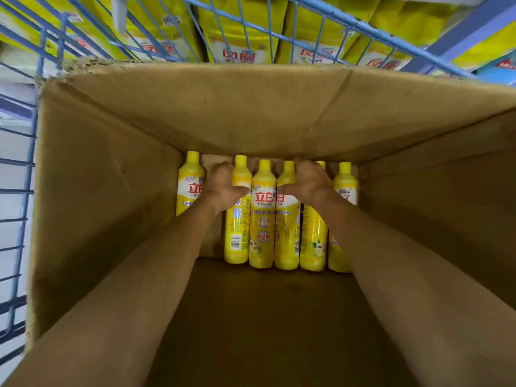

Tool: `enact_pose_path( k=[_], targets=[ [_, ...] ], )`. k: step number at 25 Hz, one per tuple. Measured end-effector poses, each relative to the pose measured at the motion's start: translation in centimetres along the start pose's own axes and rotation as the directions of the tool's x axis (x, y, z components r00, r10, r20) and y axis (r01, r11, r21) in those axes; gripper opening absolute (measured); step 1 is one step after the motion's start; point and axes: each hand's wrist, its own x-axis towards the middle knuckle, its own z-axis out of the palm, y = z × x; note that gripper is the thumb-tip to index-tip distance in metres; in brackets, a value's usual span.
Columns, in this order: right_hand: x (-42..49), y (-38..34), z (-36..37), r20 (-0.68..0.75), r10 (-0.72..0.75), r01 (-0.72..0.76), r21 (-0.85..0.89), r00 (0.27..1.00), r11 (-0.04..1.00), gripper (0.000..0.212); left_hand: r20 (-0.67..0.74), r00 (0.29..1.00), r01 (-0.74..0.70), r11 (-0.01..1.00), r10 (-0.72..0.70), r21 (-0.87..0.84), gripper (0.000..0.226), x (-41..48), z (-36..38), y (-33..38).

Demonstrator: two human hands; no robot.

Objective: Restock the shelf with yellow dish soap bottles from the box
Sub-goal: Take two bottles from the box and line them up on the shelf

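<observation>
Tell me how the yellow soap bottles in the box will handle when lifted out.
The soap bottles look glossy, so probably a bit slick; gripping the narrow necks, as the left hand and right hand do, should help. Round bodies may roll if laid down. Capped stock, likely full and heavyish.

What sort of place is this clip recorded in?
Most likely a shop aisle or stockroom: a cardboard box of identical yellow dish soap bottles sits in a blue wire cart, with rows of yellow packaged goods lined up beyond it.
</observation>
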Motion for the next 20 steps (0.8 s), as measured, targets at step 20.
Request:
enact_pose_path(
  k=[20],
  targets=[
    [-7.5,0.2,-0.1,-0.088,-0.121,0.15,0.595,0.989,0.79,0.092,0.032,0.991,-0.105,0.892,0.132,-0.439,0.081,-6.8,-1.4,-0.5]
  ],
)
